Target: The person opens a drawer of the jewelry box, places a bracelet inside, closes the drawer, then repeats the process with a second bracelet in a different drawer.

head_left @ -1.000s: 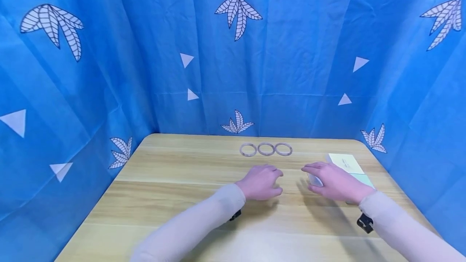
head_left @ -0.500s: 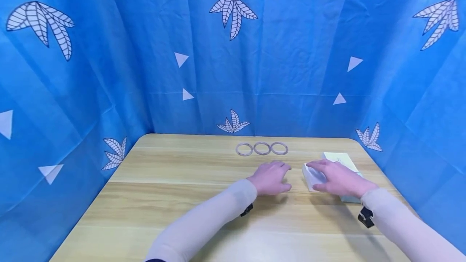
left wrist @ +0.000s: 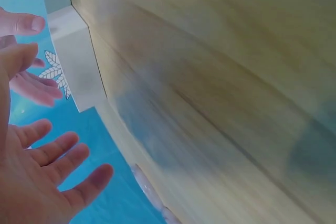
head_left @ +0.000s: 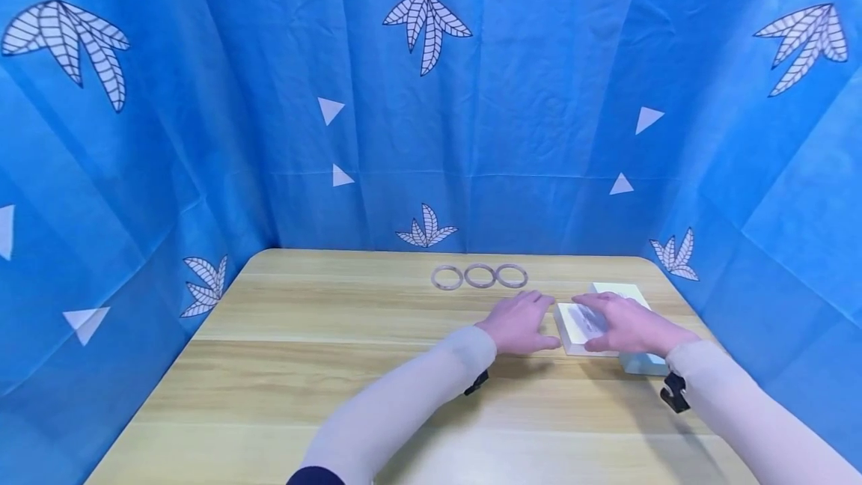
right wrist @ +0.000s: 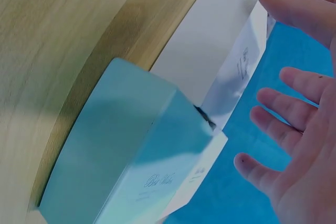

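A white box [head_left: 578,328] lies on the table at the right, against a pale green box [head_left: 643,364]; another light box [head_left: 619,290] is behind them. Over the white box hovers my right hand [head_left: 631,325], fingers spread, holding nothing. My left hand [head_left: 520,324] is just left of the white box, fingers loosely extended and empty. In the left wrist view the white box [left wrist: 79,59] stands beyond the left hand [left wrist: 39,177]. In the right wrist view the right hand [right wrist: 310,140] is beside the green box [right wrist: 131,129], not gripping it.
Three thin purplish rings [head_left: 447,278] lie side by side near the table's back edge, left of the boxes. Blue patterned curtain [head_left: 431,133] hangs behind the wooden table [head_left: 269,365] and along both sides.
My left hand has moved right, up to the white box's left side. The right hand has shifted slightly, uncovering more of the white box. The view has turned a little to the right.
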`<action>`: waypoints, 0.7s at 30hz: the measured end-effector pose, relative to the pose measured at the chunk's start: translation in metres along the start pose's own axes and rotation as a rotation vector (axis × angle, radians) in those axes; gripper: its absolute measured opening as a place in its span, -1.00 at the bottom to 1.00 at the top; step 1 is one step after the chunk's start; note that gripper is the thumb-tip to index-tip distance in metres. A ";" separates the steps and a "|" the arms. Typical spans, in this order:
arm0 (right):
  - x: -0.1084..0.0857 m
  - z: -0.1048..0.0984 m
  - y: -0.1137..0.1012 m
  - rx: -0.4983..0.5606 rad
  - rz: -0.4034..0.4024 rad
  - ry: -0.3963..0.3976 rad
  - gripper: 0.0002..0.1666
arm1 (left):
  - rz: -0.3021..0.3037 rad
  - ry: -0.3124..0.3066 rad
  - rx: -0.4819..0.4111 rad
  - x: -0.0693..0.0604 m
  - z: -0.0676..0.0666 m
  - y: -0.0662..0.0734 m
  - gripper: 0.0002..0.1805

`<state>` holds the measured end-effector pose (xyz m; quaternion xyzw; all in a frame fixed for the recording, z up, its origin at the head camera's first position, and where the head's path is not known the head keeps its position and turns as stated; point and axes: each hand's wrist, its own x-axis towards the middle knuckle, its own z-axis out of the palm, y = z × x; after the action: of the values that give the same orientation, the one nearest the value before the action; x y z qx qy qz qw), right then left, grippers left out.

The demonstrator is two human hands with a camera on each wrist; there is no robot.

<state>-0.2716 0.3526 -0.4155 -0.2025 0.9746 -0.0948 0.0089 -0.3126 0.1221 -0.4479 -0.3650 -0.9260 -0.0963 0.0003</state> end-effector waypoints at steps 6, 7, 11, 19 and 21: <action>0.002 0.001 0.005 0.004 0.018 -0.030 0.09 | 0.009 -0.008 -0.031 0.012 0.006 0.011 -0.03; 0.002 0.001 0.006 0.008 0.027 -0.039 0.10 | 0.013 -0.007 -0.030 0.014 0.006 0.013 -0.03; 0.001 0.001 0.010 0.035 0.066 -0.070 0.14 | 0.017 -0.012 -0.019 0.021 0.011 0.020 -0.04; 0.005 0.006 0.018 0.021 0.082 -0.078 0.16 | 0.000 -0.019 -0.023 0.028 0.018 0.022 -0.08; 0.006 0.007 0.019 0.019 0.079 -0.078 0.16 | 0.000 -0.021 -0.032 0.028 0.020 0.020 -0.10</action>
<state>-0.2841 0.3656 -0.4259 -0.1673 0.9799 -0.0957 0.0524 -0.3180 0.1590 -0.4621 -0.3658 -0.9243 -0.1075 -0.0151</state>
